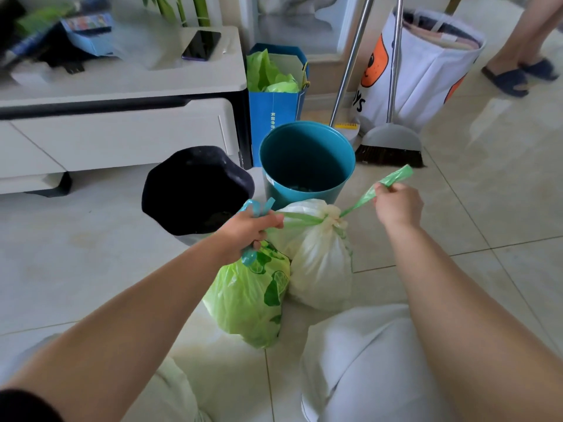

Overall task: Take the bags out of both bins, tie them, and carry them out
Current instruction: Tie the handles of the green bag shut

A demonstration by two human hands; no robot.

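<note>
Both bins, the teal bin (306,161) and black bin (195,190), stand emptied just beyond the hands. The left hand (248,229) and right hand (397,205) each clench a green drawstring, cinching the white bag (320,260); the green bag (246,303) sits below the left hand on the tiled floor (487,208). Carrying out remains.
</note>
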